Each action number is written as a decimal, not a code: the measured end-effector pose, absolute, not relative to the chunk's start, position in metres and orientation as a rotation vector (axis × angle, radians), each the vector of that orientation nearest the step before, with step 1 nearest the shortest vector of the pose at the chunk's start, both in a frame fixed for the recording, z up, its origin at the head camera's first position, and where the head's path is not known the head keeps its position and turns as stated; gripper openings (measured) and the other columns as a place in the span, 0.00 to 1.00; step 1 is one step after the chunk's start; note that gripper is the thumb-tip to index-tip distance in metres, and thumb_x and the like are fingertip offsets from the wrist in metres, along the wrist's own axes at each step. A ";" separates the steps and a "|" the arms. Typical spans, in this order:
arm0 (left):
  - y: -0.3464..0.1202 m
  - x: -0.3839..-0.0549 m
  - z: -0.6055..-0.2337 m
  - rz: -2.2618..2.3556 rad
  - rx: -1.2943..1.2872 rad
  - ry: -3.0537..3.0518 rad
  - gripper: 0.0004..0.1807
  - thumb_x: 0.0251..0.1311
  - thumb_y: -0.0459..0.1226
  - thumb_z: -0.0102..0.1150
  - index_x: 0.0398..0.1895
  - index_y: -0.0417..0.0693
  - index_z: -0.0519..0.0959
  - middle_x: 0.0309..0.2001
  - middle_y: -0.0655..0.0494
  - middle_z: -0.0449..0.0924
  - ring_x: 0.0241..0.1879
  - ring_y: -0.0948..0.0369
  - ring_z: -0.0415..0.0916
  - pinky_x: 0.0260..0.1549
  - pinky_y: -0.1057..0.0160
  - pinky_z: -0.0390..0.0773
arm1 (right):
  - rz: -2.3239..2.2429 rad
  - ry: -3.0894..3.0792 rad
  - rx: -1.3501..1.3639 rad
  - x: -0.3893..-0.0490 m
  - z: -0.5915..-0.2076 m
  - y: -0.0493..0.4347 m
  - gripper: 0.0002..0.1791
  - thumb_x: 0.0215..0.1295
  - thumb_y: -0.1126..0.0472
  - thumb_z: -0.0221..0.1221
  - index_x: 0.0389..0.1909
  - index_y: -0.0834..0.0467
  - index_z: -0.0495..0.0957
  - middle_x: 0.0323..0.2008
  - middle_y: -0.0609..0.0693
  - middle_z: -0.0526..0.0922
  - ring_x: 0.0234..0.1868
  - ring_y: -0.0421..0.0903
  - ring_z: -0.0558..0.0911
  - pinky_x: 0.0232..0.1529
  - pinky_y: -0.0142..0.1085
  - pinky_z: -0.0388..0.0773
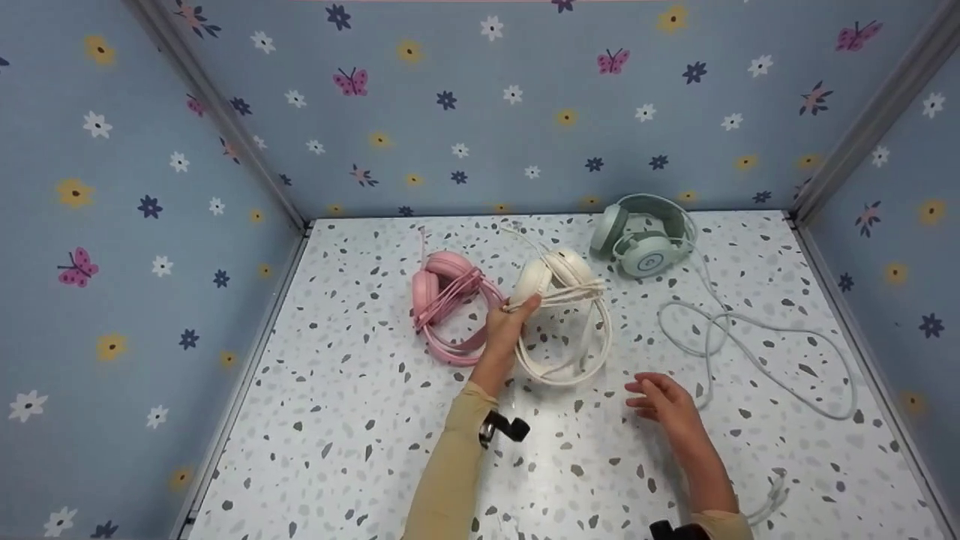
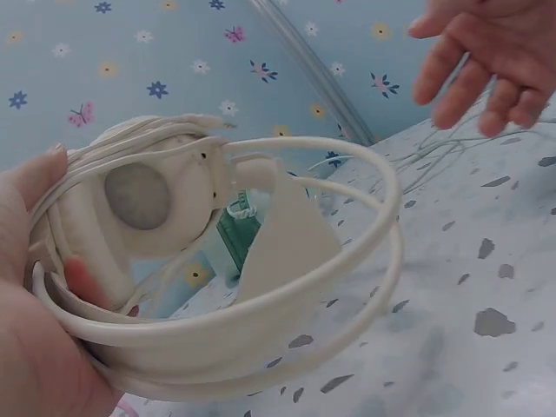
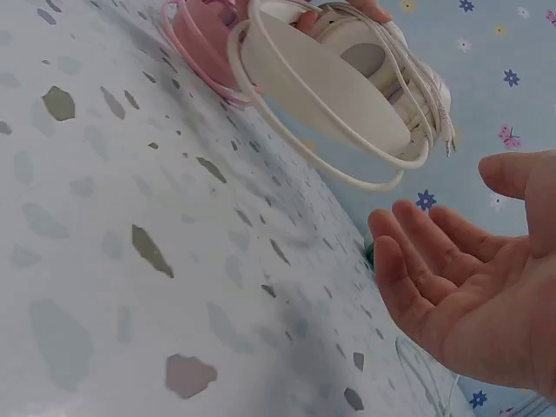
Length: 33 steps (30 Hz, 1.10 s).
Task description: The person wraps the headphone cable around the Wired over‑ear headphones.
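Keep right hand (image 1: 664, 405) open near the front edge, left hand (image 1: 508, 326) gripping cream cord-wrapped plastic headphones (image 1: 562, 315) mid-surface beside pink plastic headphones (image 1: 446, 307), supporting the band from beneath.

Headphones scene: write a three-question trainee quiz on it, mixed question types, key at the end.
1. True or false: the left hand grips the cream headphones.
2. Which headphones have their cable lying loose on the table? A pink B cream C green
3. Fill in: the right hand is ____ and holds nothing.

Key: 1 true. 2 C, the green headphones, with the loose cable; the pink headphones are wrapped in theirs. 3 open.
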State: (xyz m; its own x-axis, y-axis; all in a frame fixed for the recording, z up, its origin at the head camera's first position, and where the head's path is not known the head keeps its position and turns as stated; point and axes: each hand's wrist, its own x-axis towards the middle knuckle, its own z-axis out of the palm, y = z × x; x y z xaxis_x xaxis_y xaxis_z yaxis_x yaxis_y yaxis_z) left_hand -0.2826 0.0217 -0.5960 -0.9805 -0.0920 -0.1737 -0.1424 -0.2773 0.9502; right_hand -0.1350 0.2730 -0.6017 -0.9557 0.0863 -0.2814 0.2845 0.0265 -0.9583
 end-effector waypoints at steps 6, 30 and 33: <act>0.035 -0.330 -0.593 2.532 -0.573 1.891 0.61 0.37 0.58 0.77 0.69 0.34 0.57 0.33 0.52 0.72 0.30 0.61 0.71 0.34 0.67 0.73 | -2.038 2.127 0.495 -0.123 -0.617 0.272 0.20 0.75 0.56 0.50 0.56 0.69 0.70 0.42 0.58 0.81 0.38 0.51 0.82 0.43 0.38 0.79; 0.051 -0.377 -0.610 2.101 -0.941 2.124 0.39 0.33 0.74 0.64 0.29 0.49 0.80 0.30 0.53 0.81 0.34 0.55 0.76 0.38 0.59 0.74 | -2.083 1.981 0.694 -0.119 -0.633 0.271 0.17 0.75 0.59 0.49 0.52 0.69 0.71 0.36 0.57 0.80 0.32 0.49 0.79 0.35 0.37 0.77; 0.053 -0.378 -0.613 2.074 -0.952 2.108 0.41 0.34 0.73 0.65 0.33 0.45 0.83 0.32 0.51 0.83 0.35 0.54 0.77 0.38 0.60 0.74 | -2.124 1.933 0.705 -0.119 -0.634 0.271 0.17 0.74 0.60 0.50 0.53 0.70 0.71 0.36 0.57 0.80 0.31 0.48 0.79 0.34 0.37 0.77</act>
State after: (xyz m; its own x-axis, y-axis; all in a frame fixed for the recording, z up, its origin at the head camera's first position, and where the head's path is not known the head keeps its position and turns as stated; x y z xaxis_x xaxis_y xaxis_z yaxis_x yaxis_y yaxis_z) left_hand -0.3780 0.0534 -0.6127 -0.8117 -0.3923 -0.4326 -0.4390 -0.0786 0.8950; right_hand -0.1193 0.2707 -0.6337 -0.8705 0.1771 -0.4593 0.4407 -0.1352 -0.8874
